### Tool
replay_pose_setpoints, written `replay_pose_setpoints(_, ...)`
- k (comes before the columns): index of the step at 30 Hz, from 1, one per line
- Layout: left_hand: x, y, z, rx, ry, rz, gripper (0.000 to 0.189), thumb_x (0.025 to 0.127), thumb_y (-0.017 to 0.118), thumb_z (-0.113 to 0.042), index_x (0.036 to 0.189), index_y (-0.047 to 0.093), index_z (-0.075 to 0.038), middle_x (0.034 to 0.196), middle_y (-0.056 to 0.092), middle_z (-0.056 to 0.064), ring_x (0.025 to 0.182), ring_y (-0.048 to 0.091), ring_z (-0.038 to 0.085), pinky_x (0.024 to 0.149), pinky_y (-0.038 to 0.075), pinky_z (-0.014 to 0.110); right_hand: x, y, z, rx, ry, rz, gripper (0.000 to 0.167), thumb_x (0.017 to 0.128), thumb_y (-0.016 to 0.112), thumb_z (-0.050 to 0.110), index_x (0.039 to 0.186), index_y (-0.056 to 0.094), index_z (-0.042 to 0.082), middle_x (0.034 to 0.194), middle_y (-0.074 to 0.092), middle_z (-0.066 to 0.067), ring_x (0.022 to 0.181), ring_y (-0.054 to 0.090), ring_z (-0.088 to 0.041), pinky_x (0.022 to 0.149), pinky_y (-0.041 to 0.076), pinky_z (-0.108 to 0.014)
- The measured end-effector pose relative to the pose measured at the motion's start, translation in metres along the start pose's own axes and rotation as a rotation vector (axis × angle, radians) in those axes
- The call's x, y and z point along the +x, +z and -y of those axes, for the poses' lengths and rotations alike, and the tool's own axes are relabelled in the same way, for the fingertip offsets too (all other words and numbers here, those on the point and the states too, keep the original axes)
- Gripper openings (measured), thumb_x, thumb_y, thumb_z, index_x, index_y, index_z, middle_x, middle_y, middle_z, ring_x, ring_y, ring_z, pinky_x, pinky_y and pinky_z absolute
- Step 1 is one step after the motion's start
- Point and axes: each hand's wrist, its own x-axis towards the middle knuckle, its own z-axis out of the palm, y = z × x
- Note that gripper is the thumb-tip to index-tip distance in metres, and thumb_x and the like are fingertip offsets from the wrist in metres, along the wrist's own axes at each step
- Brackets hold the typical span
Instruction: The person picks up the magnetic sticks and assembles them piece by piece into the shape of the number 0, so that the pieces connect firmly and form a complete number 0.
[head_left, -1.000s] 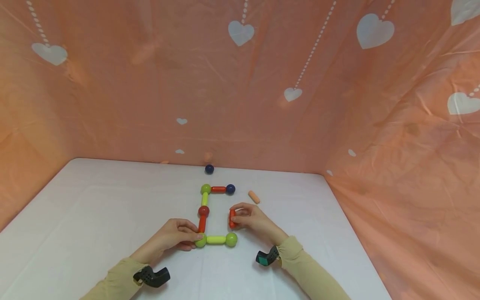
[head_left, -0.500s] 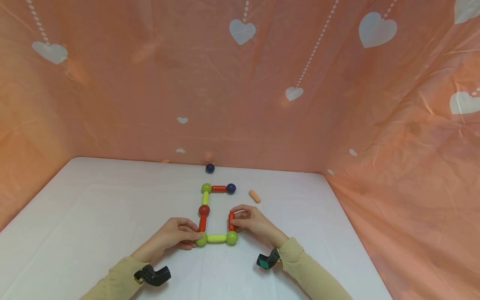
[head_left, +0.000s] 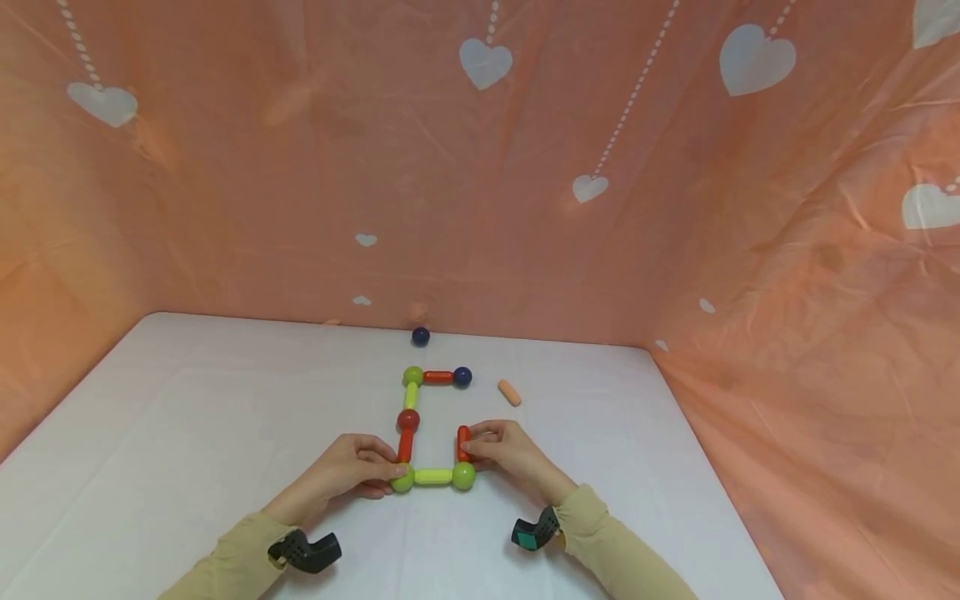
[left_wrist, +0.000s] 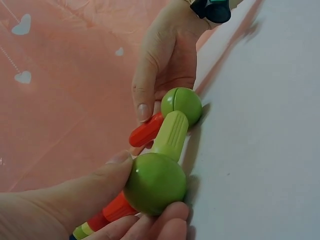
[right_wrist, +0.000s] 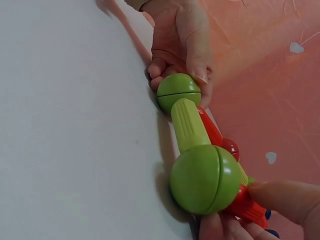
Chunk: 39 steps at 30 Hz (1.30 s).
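Note:
Toy rods and balls form a joined chain on the table. My left hand (head_left: 351,468) pinches the near-left green ball (left_wrist: 155,184) between thumb and fingers. From it a yellow-green rod (head_left: 433,477) runs right to another green ball (head_left: 463,476). My right hand (head_left: 512,454) pinches a red rod (head_left: 462,442), whose near end meets that right green ball. Away from the left ball run a red rod (head_left: 406,446), a red ball (head_left: 408,420), a yellow-green rod (head_left: 410,396) and a far green ball (head_left: 413,376). There a red rod (head_left: 438,377) leads right to a dark blue ball (head_left: 462,377).
A loose dark blue ball (head_left: 421,337) sits near the back edge of the white table (head_left: 225,400). An orange rod (head_left: 509,392) lies loose beyond the right hand. An orange curtain (head_left: 405,167) with pale hearts stands behind and at both sides.
My right hand has brought the red rod slightly nearer to me, down against the right green ball, and its fingers have shifted a little. The left hand stays on its ball.

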Motion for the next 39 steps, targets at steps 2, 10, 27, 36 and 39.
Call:
replay_pose_setpoints(2, 0.001, -0.003, -0.002, 0.013, 0.024, 0.017, 0.045, 0.076, 0.081, -0.030, 0.103, 0.064, 0.001, 0.084, 0.070, 0.008, 0.072, 0.065, 0.020, 0.066, 0.056, 0.032, 0.000, 0.000, -0.001, 0.008, -0.002, -0.007, 0.036, 0.090, 0.065, 0.008, 0.118, 0.055, -0.013, 0.098, 0.068, -0.018, 0.083, 0.066, -0.017, 0.076, 0.056, -0.034)
replay_pose_setpoints(10, 0.038, -0.049, -0.032, 0.135, 0.160, -0.034, 0.055, 0.079, 0.079, -0.034, 0.115, 0.059, 0.002, 0.093, 0.068, 0.011, 0.083, 0.065, 0.025, 0.074, 0.055, 0.035, -0.002, 0.000, -0.005, 0.046, 0.009, -0.027, 0.036, 0.090, 0.066, 0.008, 0.119, 0.055, -0.010, 0.098, 0.069, -0.017, 0.085, 0.067, -0.019, 0.077, 0.056, -0.033)
replay_pose_setpoints(27, 0.152, -0.060, -0.072, 0.337, 0.570, -0.113, 0.064, 0.079, 0.077, 0.000, 0.135, 0.047, 0.003, 0.135, 0.049, 0.022, 0.122, 0.047, 0.041, 0.099, 0.042, 0.051, -0.003, 0.001, -0.005, 0.049, 0.001, -0.022, 0.037, 0.089, 0.067, 0.009, 0.118, 0.056, -0.010, 0.097, 0.069, -0.015, 0.085, 0.066, -0.018, 0.077, 0.056, -0.033)
replay_pose_setpoints(36, 0.169, -0.056, -0.074, 0.225, 0.462, -0.086, 0.063, 0.084, 0.073, -0.002, 0.139, 0.044, 0.001, 0.138, 0.045, 0.022, 0.123, 0.047, 0.040, 0.101, 0.041, 0.046, -0.003, 0.002, -0.001, 0.040, 0.016, -0.030, 0.037, 0.089, 0.068, 0.010, 0.119, 0.056, -0.008, 0.098, 0.068, -0.015, 0.086, 0.066, -0.019, 0.077, 0.056, -0.033)
replay_pose_setpoints(39, 0.173, -0.055, -0.072, 0.212, 0.444, -0.065, 0.060, 0.085, 0.071, -0.001, 0.138, 0.045, 0.003, 0.137, 0.045, 0.023, 0.123, 0.046, 0.041, 0.102, 0.040, 0.047, -0.003, 0.002, 0.001, 0.035, 0.012, -0.032, 0.037, 0.089, 0.068, 0.010, 0.119, 0.056, -0.008, 0.099, 0.068, -0.015, 0.086, 0.065, -0.018, 0.077, 0.056, -0.034)
